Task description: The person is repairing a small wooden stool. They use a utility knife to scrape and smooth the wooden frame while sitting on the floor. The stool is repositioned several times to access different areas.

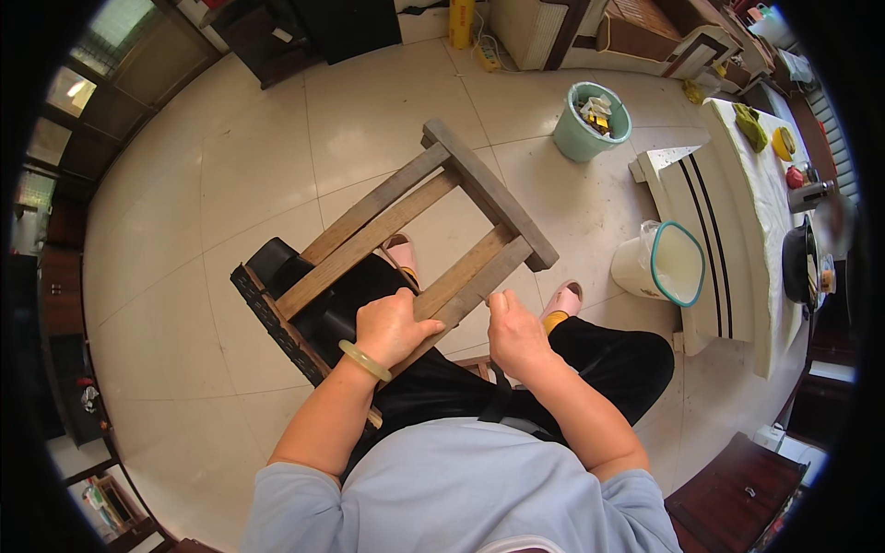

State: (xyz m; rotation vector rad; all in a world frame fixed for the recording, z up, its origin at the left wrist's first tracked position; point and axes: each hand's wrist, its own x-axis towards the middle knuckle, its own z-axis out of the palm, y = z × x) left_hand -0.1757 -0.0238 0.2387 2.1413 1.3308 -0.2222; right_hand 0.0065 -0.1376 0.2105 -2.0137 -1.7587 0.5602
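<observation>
A wooden stool (376, 241) lies tipped over my lap, its bare legs and crossbars pointing up to the right. Black sheet material (277, 264) covers part of its seat end, at the left, and the seat's edge looks dark and ragged. My left hand (392, 327), with a pale bangle at the wrist, is closed round the stool's nearest wooden leg (470, 286). Just right of that leg, my right hand (518, 337) is closed in a fist. A black strap (498, 396) runs from under this fist down to my lap; the strap's end inside the fingers is hidden.
A green bucket (579, 138) with rubbish stands on the tiled floor ahead. Nearer on the right is a white bin (636, 267) with a teal rim and a liner, beside a white-covered table (751, 184) holding several kitchen things. My feet in pink slippers (566, 297) are below the stool.
</observation>
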